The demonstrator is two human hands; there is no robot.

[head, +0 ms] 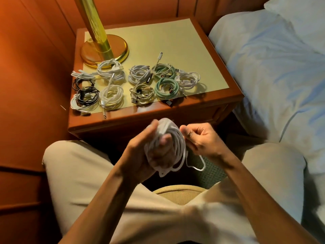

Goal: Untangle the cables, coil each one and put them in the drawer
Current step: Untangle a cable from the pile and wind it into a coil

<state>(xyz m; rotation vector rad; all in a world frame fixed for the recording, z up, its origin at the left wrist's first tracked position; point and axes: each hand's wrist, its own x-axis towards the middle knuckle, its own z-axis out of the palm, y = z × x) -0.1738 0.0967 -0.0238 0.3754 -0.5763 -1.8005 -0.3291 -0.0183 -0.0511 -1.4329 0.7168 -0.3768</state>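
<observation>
A white cable (175, 143) is wound in loops round my left hand (149, 148), whose fingers and thumb grip the coil above my lap. My right hand (198, 138) pinches the cable's loose end, which droops in a thin loop (197, 166) below. On the wooden nightstand (158, 111) lie several coiled cables: white ones (110, 71), a black one (87, 95), two green ones (167, 87) and a beige one (141, 94). The nightstand's front shows below its top edge; no open drawer is visible.
A brass lamp base (104, 50) stands at the nightstand's back left. A bed with white bedding (274, 67) lies to the right. Wood panelling (35, 67) closes the left side. My knees in beige trousers (79, 164) frame the space under my hands.
</observation>
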